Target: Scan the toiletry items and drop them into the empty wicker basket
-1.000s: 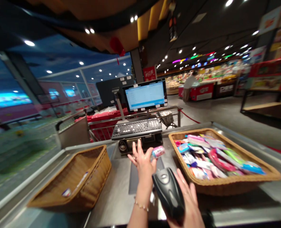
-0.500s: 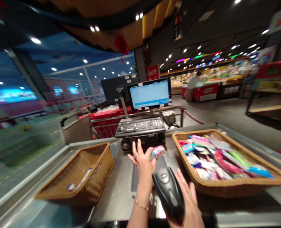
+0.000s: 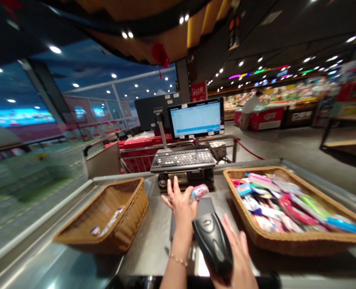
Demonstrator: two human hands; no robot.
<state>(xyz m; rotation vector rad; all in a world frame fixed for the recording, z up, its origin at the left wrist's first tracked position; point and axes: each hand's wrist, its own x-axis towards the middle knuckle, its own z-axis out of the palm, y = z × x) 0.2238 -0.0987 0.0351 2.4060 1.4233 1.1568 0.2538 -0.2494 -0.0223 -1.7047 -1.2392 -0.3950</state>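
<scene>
My left hand is raised over the steel counter, pinching a small pink and blue packet at its right side while the other fingers spread upward. A black barcode scanner rests in my right hand, its head pointing toward the packet. To the right stands a wicker basket filled with several colourful packets. On the left, a second wicker basket holds one or two small packets.
Behind my hands sit a keyboard and a lit monitor. Red shopping carts stand behind a metal rail. A person stands by red display bins far back in the store aisle.
The view has drifted, so the baskets and register sit further right in the picture. Both hands keep the same pose with the packet and the scanner.
</scene>
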